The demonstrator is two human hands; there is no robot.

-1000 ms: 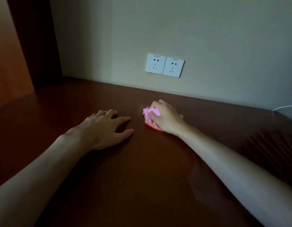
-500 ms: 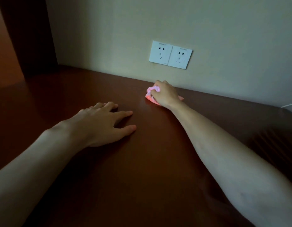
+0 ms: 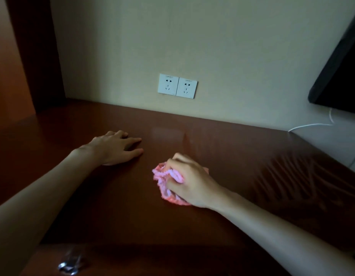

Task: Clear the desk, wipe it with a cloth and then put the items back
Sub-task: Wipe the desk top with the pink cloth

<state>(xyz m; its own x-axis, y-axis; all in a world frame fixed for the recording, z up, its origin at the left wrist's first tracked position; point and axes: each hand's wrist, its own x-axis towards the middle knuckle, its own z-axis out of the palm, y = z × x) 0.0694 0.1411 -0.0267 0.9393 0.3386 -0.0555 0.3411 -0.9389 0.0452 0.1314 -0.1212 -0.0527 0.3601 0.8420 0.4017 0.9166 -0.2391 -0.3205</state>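
A dim view looks down on a dark reddish-brown wooden bench (image 3: pixel 113 206) set against a pale wall. The right hand (image 3: pixel 189 181) curls its fingers round a bunched pink cloth (image 3: pixel 166 183) and presses it onto the bench top, near the middle and towards the front edge, while the left hand (image 3: pixel 115 147) lies flat on the wood just to its left, fingers straight and spread, holding nothing. A white double wall socket (image 3: pixel 177 86) sits above the bench, with a dark screen (image 3: pixel 339 72) and a white cable (image 3: pixel 310 125) at far right.

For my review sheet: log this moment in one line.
phase: wiping | right hand: grips pink cloth | left hand: flat on desk
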